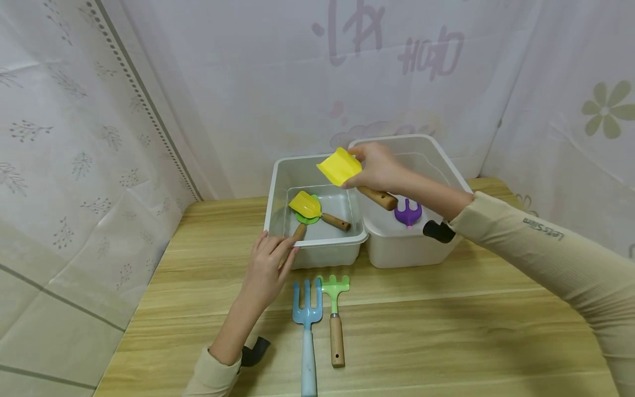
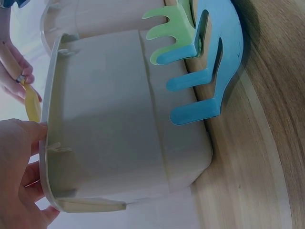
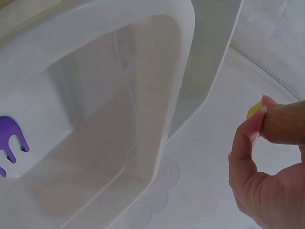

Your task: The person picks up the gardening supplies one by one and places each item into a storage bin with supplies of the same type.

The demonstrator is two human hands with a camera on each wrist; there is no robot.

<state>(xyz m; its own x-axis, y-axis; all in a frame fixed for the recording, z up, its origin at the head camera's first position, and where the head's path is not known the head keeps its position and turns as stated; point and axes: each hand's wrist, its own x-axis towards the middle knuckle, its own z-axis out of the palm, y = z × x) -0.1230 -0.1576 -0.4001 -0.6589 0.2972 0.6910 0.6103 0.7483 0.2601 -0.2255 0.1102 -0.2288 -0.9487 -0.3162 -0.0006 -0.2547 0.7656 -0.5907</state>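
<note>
My right hand (image 1: 379, 166) holds a yellow hand shovel (image 1: 340, 166) by its blade, above the place where the two bins meet. Its wooden handle (image 3: 286, 125) points back toward the right forearm. The left hand (image 1: 268, 264) grips the front rim of the left bin (image 1: 317, 242), thumb outside and fingers over the edge. Inside that bin lies a second yellow shovel (image 1: 306, 205) on top of a green tool (image 1: 300, 219), whose shape is mostly hidden. The right bin (image 1: 407, 248) contains a purple fork (image 1: 408, 214), partly behind the right forearm.
In front of the left bin, a blue fork (image 1: 307, 314) and a green rake (image 1: 335, 295) with a wooden handle lie side by side on the wooden table (image 1: 476, 331). A patterned curtain (image 1: 238, 99) hangs behind the bins.
</note>
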